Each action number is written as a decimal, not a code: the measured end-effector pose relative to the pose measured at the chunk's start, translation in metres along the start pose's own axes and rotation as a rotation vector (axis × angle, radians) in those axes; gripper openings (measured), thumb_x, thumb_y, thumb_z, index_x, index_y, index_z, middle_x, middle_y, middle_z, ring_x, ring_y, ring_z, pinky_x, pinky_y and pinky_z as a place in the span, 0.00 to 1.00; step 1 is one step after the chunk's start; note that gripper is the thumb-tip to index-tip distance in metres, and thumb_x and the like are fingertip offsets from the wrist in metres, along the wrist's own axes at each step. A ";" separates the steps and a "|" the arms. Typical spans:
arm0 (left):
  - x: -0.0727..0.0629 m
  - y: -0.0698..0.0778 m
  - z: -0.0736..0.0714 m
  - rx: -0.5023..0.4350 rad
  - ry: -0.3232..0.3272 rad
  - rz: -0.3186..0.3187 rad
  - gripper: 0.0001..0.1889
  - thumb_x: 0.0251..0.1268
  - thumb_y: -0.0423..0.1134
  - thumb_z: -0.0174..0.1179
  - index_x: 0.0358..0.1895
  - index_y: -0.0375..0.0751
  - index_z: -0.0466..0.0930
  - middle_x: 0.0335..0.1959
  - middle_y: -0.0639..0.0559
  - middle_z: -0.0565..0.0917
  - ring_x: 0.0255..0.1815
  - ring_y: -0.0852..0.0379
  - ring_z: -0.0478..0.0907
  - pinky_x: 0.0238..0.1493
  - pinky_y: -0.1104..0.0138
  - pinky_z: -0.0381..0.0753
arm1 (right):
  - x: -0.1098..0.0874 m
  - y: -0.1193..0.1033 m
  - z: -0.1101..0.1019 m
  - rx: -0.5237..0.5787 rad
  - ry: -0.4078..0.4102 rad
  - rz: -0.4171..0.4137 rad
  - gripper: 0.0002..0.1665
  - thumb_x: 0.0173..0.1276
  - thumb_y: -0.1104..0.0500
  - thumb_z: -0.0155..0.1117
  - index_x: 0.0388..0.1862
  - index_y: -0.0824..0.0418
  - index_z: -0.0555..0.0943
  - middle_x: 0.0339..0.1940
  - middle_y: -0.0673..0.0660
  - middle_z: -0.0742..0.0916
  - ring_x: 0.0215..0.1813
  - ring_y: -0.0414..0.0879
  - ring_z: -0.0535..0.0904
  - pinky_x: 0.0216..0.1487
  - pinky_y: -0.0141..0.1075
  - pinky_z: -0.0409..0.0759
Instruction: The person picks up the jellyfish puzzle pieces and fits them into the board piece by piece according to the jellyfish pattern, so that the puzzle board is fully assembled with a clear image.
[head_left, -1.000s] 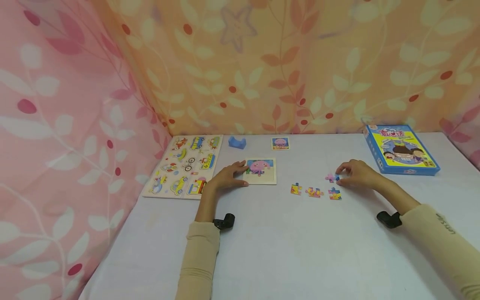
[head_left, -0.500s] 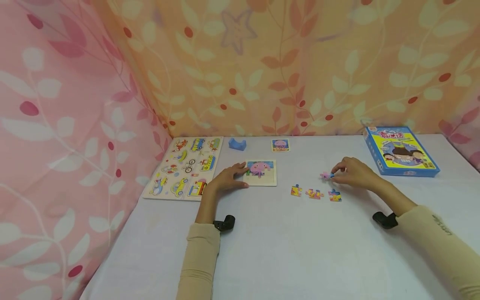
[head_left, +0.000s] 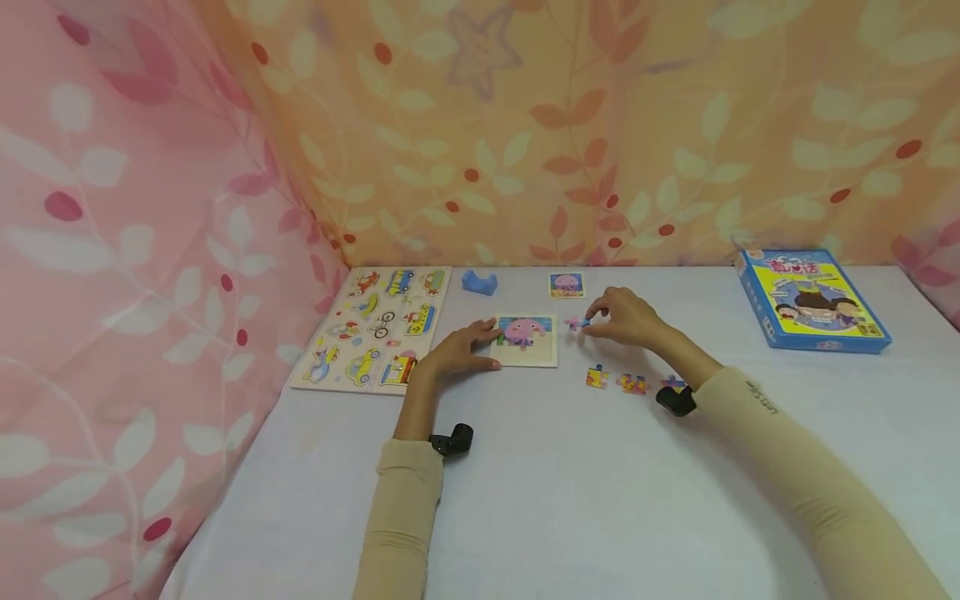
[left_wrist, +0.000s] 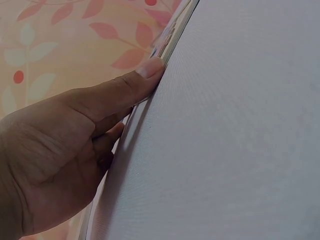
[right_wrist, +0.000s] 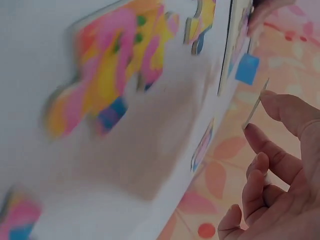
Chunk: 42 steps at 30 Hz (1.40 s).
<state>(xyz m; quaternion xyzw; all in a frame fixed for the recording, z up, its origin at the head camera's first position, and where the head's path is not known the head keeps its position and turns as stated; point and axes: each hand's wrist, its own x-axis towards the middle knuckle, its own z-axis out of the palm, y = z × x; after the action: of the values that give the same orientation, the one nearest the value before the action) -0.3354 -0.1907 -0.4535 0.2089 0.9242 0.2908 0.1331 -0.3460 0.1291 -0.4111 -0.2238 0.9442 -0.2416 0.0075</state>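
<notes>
- Clearly, the right hand (head_left: 626, 319) is pinching a puzzle piece (head_left: 573, 323), probably light, stiff, best held edgewise.
- Loosely spread, the left hand (head_left: 454, 352) is touching the frame (head_left: 540, 362).

And here comes the right hand (head_left: 626, 318), sweeping in toward the tray (head_left: 554, 342)! A second ago it's well out to the tray's right, fingers at the blue end of a pink-and-blue puzzle piece (head_left: 573, 323); half a second later it's only a touch nearer; now, a big swing, and that piece is just off the tray's right edge, pinched at the fingertips, the gap nearly gone in the head view. The right sleeve (head_left: 795, 458) follows, its cuff much closer to the tray. Along rides the black wrist camera (head_left: 677, 402), now partly covering the loose piece (head_left: 672, 382) farthest right of the tray, whole in view at both earlier moments.
</notes>
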 end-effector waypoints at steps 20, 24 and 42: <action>0.005 0.000 0.002 0.033 -0.019 0.003 0.36 0.52 0.52 0.65 0.67 0.56 0.63 0.73 0.60 0.54 0.75 0.54 0.44 0.74 0.55 0.46 | 0.027 -0.029 0.047 -0.059 -0.024 -0.034 0.20 0.51 0.47 0.70 0.38 0.58 0.84 0.33 0.56 0.79 0.36 0.49 0.71 0.31 0.38 0.66; 0.003 0.001 0.001 0.035 -0.020 0.006 0.36 0.53 0.52 0.65 0.67 0.55 0.63 0.73 0.59 0.54 0.75 0.54 0.44 0.74 0.55 0.45 | 0.029 -0.030 0.049 0.006 -0.022 -0.095 0.18 0.52 0.52 0.70 0.42 0.58 0.85 0.31 0.57 0.77 0.34 0.48 0.67 0.31 0.35 0.62; 0.003 0.002 -0.001 0.037 -0.009 -0.011 0.36 0.53 0.54 0.64 0.67 0.58 0.62 0.73 0.62 0.53 0.75 0.56 0.43 0.73 0.54 0.46 | 0.050 -0.023 0.040 -0.037 -0.193 -0.155 0.17 0.52 0.50 0.71 0.43 0.47 0.85 0.33 0.55 0.75 0.37 0.48 0.65 0.32 0.38 0.61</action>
<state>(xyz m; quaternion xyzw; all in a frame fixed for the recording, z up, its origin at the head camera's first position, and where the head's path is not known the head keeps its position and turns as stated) -0.3380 -0.1877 -0.4521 0.2074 0.9299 0.2720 0.1349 -0.3760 0.0714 -0.4314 -0.3186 0.9231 -0.2015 0.0755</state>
